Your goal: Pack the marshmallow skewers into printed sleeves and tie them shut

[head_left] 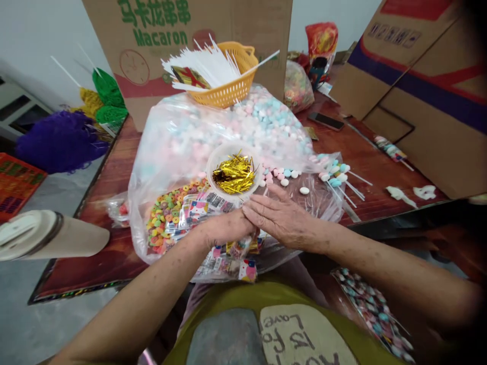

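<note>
My right hand (276, 215) lies with its fingers stretched out over the end of my left hand (230, 228). Most of my left fingers are hidden beneath it. Just under the hands is a small clear packet (240, 248); whether a hand grips it cannot be made out. Beyond them stands a round plastic bowl (211, 178) of gold twist ties (238, 175). Printed wrappers (200, 208) lie around my left hand, beside a heap of coloured ring candies (162, 220). Past my right fingers, pink, blue and white candies (279, 175) spill from a large clear bag (163, 137).
A yellow basket (224, 94) holds white sticks (207, 63). Candy skewers (337, 175) and a phone (326, 120) lie to the right. A lidded cup (76, 235) stands left. Cardboard boxes (262, 30) rise behind and to the right. More wrapped candies (371, 304) sit low at right.
</note>
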The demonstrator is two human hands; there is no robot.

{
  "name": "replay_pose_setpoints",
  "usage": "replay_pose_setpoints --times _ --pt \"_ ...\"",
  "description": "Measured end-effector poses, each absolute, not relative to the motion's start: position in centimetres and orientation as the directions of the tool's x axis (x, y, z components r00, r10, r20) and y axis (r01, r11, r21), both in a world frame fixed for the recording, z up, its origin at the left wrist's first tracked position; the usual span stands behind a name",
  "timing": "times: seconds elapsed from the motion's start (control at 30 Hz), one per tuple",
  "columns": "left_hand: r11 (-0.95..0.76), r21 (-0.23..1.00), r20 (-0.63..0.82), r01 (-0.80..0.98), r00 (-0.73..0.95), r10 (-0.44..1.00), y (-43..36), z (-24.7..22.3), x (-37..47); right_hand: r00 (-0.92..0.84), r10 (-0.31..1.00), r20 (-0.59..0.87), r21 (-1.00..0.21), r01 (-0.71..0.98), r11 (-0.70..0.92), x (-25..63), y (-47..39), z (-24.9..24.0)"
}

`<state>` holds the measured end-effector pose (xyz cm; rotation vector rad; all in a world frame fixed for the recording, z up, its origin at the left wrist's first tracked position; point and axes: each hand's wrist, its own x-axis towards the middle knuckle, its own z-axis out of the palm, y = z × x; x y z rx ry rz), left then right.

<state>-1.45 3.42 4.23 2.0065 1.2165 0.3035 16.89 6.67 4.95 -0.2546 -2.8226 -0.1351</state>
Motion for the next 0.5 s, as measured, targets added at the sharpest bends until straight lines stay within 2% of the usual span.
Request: replay_pose_setpoints --times 0.07,0.13,0.27,0.33,0.4,0.43,0.5 --pt "-0.156 0.850 -0.266 0.502 0.667 0.695 3.2 4.3 -1.6 -0.969 0.104 0.225 0.141 0.138 0.980 17.0 6.2 5.1" --pt "-0.006 0.938 -0.275 0.347 0.755 0.595 3.1 4.5 -2.0 -0.974 0.090 0.210 0.144 0.122 0.982 17.1 5.9 5.3" --pt "0.109 0.970 -0.241 0.217 0.816 0.526 3.1 5.1 -3.0 -0.963 0.073 0.258 0.214 0.130 0.968 17.2 5.3 5.6" --pt "0.037 0.964 -0.247 0.264 0.835 0.492 3.1 5.6 -3.2 -0.961 0.086 0.264 0.221 0.147 0.964 17.1 5.0 5.4" --pt "-0.169 0.882 -0.276 0.440 0.772 0.573 2.7 6.0 -2.9 -0.954 0.179 0.239 0.129 0.214 0.968 16.7 4.7 4.6" --pt "-0.281 0.773 -0.281 0.568 0.705 0.652 2.3 6.1 -2.8 -0.941 0.265 0.210 0.019 0.275 0.961 16.4 4.5 4.1" --pt "-0.428 0.456 -0.214 0.780 0.563 0.798 1.2 5.8 -2.4 -0.886 0.454 0.092 -0.341 0.400 0.851 15.7 4.1 3.0"
